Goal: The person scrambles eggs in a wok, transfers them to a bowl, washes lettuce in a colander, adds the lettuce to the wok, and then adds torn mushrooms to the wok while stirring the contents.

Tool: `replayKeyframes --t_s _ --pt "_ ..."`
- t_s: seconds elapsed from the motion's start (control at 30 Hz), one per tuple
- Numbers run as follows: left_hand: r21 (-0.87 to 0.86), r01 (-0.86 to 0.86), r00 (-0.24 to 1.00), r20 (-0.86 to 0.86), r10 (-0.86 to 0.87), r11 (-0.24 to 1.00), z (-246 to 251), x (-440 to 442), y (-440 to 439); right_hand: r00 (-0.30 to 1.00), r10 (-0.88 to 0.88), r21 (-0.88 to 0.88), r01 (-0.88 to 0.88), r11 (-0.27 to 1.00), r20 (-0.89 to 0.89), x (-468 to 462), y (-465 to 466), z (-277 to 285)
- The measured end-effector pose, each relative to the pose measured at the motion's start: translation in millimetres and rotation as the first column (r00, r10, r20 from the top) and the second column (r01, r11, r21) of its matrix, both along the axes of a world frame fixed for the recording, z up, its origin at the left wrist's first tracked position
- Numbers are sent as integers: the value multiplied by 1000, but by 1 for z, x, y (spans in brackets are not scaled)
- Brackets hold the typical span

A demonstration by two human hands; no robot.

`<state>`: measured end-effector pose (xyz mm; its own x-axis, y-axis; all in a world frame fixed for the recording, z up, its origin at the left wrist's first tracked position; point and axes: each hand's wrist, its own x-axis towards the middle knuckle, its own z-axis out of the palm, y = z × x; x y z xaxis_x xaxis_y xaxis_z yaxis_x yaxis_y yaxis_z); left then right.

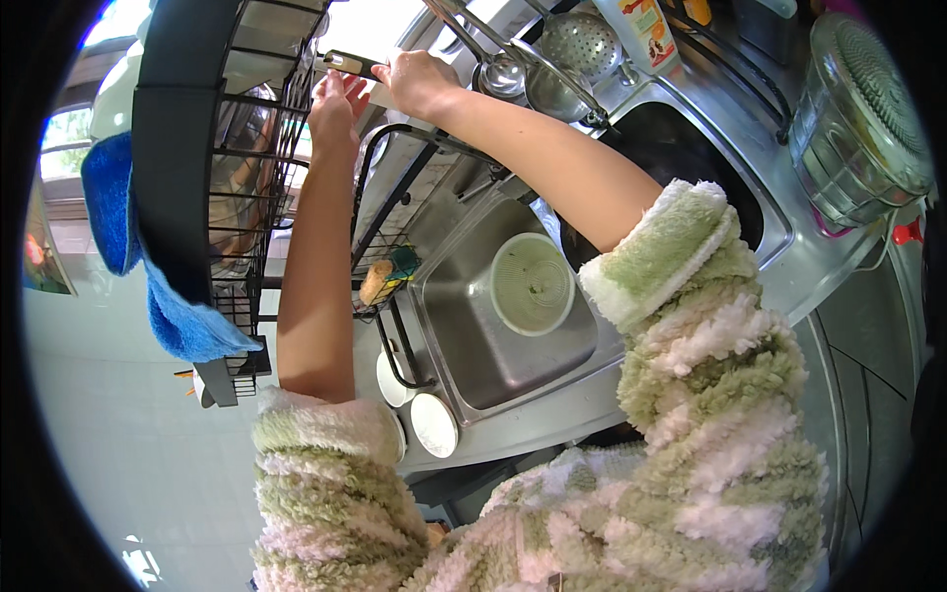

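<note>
My right hand (419, 83) is raised over the back of the sink and closed around the dark handle of a utensil (351, 65); what the handle belongs to cannot be made out. Just left of it, my left hand (334, 103) is up beside the black wire dish rack (270, 159), fingers spread, near the handle's pale end. Whether its fingertips touch the handle is unclear. Below both arms, a pale green plastic colander (533, 284) with small green scraps stands in the stainless steel sink basin (481, 370).
Ladles and a skimmer (581, 46) hang behind the second basin, which holds a dark pan (666, 155). A sponge holder with a sponge (376, 283) is at the left. White dishes (435, 425) stand near the front edge. Blue cloths (189, 318) hang on the rack. A glass container (851, 126) stands right.
</note>
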<state>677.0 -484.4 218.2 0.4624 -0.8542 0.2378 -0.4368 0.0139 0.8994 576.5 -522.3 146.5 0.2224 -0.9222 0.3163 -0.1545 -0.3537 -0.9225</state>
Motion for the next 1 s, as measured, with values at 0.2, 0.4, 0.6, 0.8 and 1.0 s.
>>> replayKeyframes --t_s 0.2,0.4,0.6,0.8,1.0 --pt "5 18 990 -139 -17 1000 5 44 -36 998 -10 -31 8 999 -70 4 9 17" --pt "-130 619 639 -489 -593 774 15 96 -24 989 113 -5 -114 993 -99 6 22 31" --pt "-230 39 966 -241 -96 972 -31 -6 82 943 319 89 -327 941 91 -33 52 5" --pt "-102 110 826 -543 -148 989 -62 -63 271 782 574 153 -615 774 242 -62 146 9" --pt "-176 -154 748 -663 -2 972 -72 -75 367 523 852 204 -836 509 13 -37 286 20"
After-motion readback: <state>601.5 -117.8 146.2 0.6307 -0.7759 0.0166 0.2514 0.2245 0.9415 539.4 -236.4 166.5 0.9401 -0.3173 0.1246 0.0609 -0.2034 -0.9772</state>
